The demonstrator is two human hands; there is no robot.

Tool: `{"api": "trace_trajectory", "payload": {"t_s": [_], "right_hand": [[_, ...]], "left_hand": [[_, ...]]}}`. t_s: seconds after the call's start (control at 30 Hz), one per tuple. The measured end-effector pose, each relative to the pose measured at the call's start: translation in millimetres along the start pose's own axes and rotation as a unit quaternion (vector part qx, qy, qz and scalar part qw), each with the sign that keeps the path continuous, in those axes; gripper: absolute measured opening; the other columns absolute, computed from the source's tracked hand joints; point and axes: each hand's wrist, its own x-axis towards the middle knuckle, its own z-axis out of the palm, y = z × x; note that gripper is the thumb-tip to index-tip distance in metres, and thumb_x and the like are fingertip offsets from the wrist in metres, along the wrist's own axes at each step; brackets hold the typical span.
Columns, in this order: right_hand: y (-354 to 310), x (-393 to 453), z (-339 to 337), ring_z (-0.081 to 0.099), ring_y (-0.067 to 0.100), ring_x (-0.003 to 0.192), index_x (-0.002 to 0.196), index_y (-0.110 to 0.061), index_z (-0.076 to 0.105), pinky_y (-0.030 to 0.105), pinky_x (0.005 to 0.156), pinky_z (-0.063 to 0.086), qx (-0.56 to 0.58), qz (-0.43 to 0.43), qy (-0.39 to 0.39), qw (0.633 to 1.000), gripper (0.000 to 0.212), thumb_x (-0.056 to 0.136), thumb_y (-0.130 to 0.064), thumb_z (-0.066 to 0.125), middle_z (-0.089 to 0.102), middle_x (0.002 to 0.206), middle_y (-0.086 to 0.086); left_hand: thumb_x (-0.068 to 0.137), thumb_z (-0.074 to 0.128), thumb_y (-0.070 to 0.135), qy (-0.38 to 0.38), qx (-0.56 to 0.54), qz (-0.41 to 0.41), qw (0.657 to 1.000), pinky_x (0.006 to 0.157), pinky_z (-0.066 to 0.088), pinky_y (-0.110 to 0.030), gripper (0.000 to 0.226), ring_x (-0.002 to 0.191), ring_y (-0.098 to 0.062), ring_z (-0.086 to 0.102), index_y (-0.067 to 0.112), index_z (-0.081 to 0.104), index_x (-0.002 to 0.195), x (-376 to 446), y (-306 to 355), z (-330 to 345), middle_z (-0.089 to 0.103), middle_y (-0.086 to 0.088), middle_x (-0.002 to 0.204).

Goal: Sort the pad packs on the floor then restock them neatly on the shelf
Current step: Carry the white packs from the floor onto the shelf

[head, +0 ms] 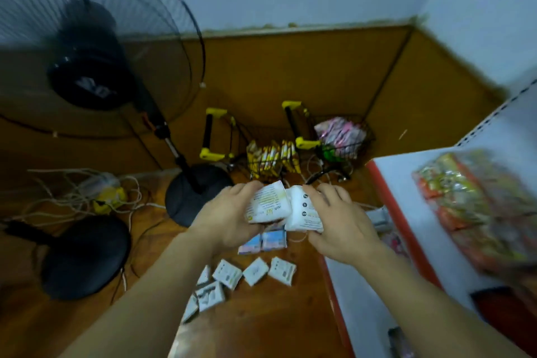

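A white pack [268,203] is clamped in the left hand [229,219], thumb below and fingers over its top edge, and a second white pack [303,209] is gripped the same way in the right hand [338,222]. The two packs are held side by side with their inner edges touching, printed faces up, probably so that like can be matched with like before they are stacked as one bundle. Both are raised well above the floor [276,322], between the body and the shelf [406,171] at the right, which suits a carry toward the shelf. Directly beneath the hands, two blue-and-pink packs [263,242] lie together on the floor, apart from the white ones, as though a second sort has been set out there. Nearer the body, more white packs [232,279] are spread loosely, some flat and some tilted against each other, so the sorting is judged unfinished. On the shelf, orange wrapped goods [470,206] are blurred and cannot be identified; whether room for pads exists beside them cannot be told. Farther out, two wire baskets [343,139] with yellow handles hold other packets, and a standing fan [96,52] and loose cords [72,192] occupy the floor at the left, clear of the working area.
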Motion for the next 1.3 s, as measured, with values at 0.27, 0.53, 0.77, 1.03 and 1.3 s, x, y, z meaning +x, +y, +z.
{"api": "trace_trajectory", "payload": {"t_s": [0.27, 0.53, 0.77, 1.03, 1.3], "right_hand": [[6, -51, -193, 0.036, 0.022, 0.129, 0.153, -0.029, 0.022, 0.037, 0.087, 0.049, -0.055, -0.006, 0.084, 0.995, 0.089, 0.076, -0.058, 0.054, 0.037, 0.141, -0.002], [-3, -136, -308, 0.04, 0.02, 0.123, 0.15, -0.029, 0.028, 0.041, 0.089, 0.051, -0.099, 0.083, 0.164, 0.978, 0.091, 0.068, -0.063, 0.046, 0.043, 0.133, -0.003], [-28, -242, -365, 0.039, 0.022, 0.124, 0.15, -0.03, 0.028, 0.038, 0.09, 0.048, -0.117, 0.213, 0.225, 0.943, 0.097, 0.061, -0.069, 0.035, 0.043, 0.135, -0.001], [-52, -414, -381, 0.038, 0.022, 0.124, 0.15, -0.032, 0.028, 0.039, 0.093, 0.047, -0.149, 0.382, 0.236, 0.881, 0.093, 0.066, -0.065, 0.05, 0.043, 0.135, -0.002], [-109, -611, -369, 0.037, 0.022, 0.127, 0.152, -0.03, 0.028, 0.039, 0.096, 0.045, -0.167, 0.538, 0.229, 0.794, 0.094, 0.067, -0.059, 0.054, 0.042, 0.138, -0.001]], "left_hand": [[0.078, 0.07, 0.061, 0.035, -0.003, 0.08, 0.996, 0.095, 0.046, -0.04, 0.083, 0.117, -0.019, 0.048, 0.036, 0.031, 0.147, -22, 101, -162, 0.049, 0.007, 0.131], [0.068, 0.06, 0.071, 0.088, 0.0, 0.213, 0.973, 0.095, 0.048, -0.04, 0.087, 0.113, -0.015, 0.052, 0.036, 0.038, 0.144, -49, 191, -251, 0.051, 0.01, 0.126], [0.07, 0.07, 0.059, 0.091, -0.034, 0.343, 0.934, 0.096, 0.044, -0.031, 0.082, 0.115, -0.017, 0.055, 0.029, 0.045, 0.142, -81, 272, -287, 0.058, 0.004, 0.131], [0.079, 0.074, 0.056, 0.041, -0.038, 0.51, 0.858, 0.096, 0.044, -0.034, 0.078, 0.118, -0.022, 0.054, 0.026, 0.043, 0.144, -144, 404, -254, 0.055, 0.001, 0.134], [0.069, 0.064, 0.065, -0.026, -0.033, 0.642, 0.765, 0.099, 0.045, -0.037, 0.086, 0.118, -0.019, 0.053, 0.03, 0.042, 0.144, -270, 539, -192, 0.055, 0.003, 0.137]]}}
